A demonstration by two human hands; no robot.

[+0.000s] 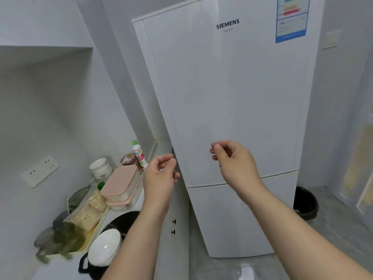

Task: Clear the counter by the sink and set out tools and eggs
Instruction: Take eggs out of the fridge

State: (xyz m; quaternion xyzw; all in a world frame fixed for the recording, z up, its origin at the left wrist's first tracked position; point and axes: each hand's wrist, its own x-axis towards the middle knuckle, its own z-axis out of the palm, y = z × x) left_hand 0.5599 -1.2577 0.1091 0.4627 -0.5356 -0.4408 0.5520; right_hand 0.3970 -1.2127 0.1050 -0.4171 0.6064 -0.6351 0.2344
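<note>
A tall white fridge (232,93) stands straight ahead with both doors closed. My left hand (160,178) is raised near the left edge of the upper door, fingers loosely curled and holding nothing. My right hand (232,160) hovers in front of the lower part of the upper door, fingers also loosely curled and empty. On the counter (60,265) at the lower left, a white bowl (105,247) sits in a black pan (125,221). No eggs are in sight.
Two stacked pink-lidded boxes (123,186), a green-capped bottle (138,154), stacked white bowls (101,167) and a tray (96,225) with bagged food and greens crowd the counter. A black bin (305,203) stands right of the fridge. Cabinet knobs (174,226) sit below the counter.
</note>
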